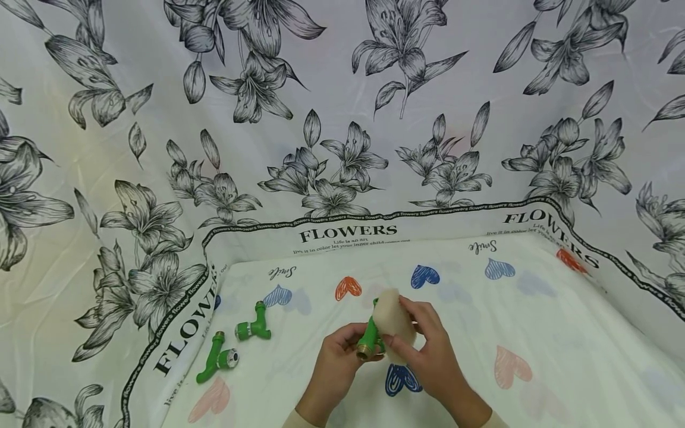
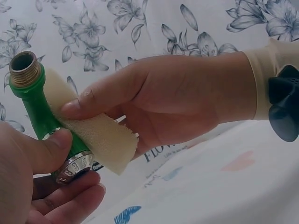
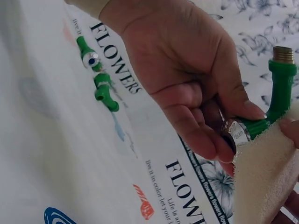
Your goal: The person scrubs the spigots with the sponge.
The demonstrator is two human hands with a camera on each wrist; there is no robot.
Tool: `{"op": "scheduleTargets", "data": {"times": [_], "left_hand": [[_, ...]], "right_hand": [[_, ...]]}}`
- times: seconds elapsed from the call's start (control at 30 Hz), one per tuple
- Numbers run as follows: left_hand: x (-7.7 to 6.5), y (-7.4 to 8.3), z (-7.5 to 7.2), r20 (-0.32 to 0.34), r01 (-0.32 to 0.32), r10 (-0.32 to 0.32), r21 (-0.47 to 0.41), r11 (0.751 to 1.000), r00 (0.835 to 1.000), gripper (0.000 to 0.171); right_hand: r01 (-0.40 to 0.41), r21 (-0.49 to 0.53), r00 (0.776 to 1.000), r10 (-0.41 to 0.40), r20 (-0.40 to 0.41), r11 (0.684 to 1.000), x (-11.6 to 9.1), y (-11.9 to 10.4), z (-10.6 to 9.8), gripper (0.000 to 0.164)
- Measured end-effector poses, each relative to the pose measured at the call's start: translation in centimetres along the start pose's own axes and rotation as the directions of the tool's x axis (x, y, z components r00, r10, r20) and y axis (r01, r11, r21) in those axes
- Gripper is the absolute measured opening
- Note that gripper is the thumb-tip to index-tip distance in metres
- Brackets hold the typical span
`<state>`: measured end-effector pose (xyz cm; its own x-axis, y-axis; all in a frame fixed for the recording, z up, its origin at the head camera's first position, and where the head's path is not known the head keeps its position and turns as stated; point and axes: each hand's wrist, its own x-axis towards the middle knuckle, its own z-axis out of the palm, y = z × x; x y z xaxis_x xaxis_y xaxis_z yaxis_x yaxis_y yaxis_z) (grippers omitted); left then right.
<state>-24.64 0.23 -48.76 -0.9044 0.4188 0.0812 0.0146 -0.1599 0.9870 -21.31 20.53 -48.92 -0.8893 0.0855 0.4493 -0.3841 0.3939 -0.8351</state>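
My left hand [image 1: 336,361] grips a green tap [image 1: 369,339] by its chrome-ringed knob [image 2: 74,167], thumb on one side and fingers curled beneath. The tap's brass threaded end [image 2: 24,69] sticks out past the hand, facing up in both wrist views. My right hand [image 1: 434,352] pinches a beige fibrous scrubbing pad [image 1: 395,324] between thumb and fingers. The pad lies against the tap's green body and covers part of it, including the spout side. In the right wrist view, only the right fingertips [image 3: 290,130] show at the edge.
Two more green taps lie on the white heart-print cloth [image 1: 299,380] to the left: one tap [image 1: 215,360] nearer, another tap [image 1: 258,324] just behind it. A flower-print curtain [image 1: 342,95] hangs at the back and the left side.
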Motion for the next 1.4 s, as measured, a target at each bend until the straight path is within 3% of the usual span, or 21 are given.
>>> {"op": "scheduleTargets", "data": {"times": [0.57, 1.0, 1.17, 1.4], "left_hand": [[0.1, 0.1, -0.1, 0.008, 0.004, -0.005, 0.037, 0.999, 1.0, 0.027], [0.6, 0.0, -0.4, -0.083, 0.028, -0.023, 0.055, 0.998, 0.996, 0.027], [0.7, -0.1, -0.3, -0.097, 0.036, -0.032, 0.048, 0.998, 0.995, 0.031], [0.8, -0.3, -0.7, -0.149, 0.048, -0.035, 0.079, 0.996, 0.988, 0.028]], "right_hand": [[-0.096, 0.031, 0.995, 0.095, 0.022, 0.995, -0.1, -0.4, -0.3, 0.066], [-0.088, 0.077, 0.991, 0.079, 0.106, 0.993, -0.8, -1.9, 0.2, 0.062], [-0.055, 0.097, 0.992, 0.043, 0.118, 0.994, -1.0, -2.1, 0.1, 0.062], [0.122, 0.123, 0.975, -0.142, 0.173, 0.985, -1.3, -2.0, 0.6, 0.067]]}}
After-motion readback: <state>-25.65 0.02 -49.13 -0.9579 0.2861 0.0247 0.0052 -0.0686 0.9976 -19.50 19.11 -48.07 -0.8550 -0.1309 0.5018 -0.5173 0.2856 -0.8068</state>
